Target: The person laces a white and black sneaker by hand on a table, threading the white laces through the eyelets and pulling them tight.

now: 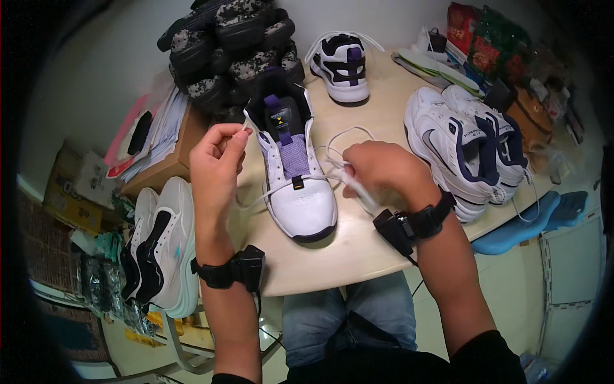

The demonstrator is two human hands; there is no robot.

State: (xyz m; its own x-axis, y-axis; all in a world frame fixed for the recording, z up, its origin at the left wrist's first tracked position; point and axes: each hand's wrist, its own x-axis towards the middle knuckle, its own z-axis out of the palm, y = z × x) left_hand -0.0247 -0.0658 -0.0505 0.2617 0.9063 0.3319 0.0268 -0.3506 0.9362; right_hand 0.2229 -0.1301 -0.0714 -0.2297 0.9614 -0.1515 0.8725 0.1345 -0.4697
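A white sneaker [300,208] with purple lining and a black sole edge stands on the table, its toe toward me. One white shoelace [279,186] runs across its lowest eyelets and trails off to both sides. At the shoe's left collar my left hand [220,150] is closed, pinching a thin end of the lace between thumb and forefinger. To the right of the shoe my right hand [377,168] is closed on the other stretch of lace, which loops behind the fingers. Its fingertips are partly hidden and slightly blurred.
Behind stands a matching sneaker [343,70]. A white pair with navy lining [451,144] sits at the right, above blue insoles [534,221]. Camouflage shoes [236,57] are piled at the back left, near a carton of papers [163,141]. Pale running shoes [169,249] are at the left.
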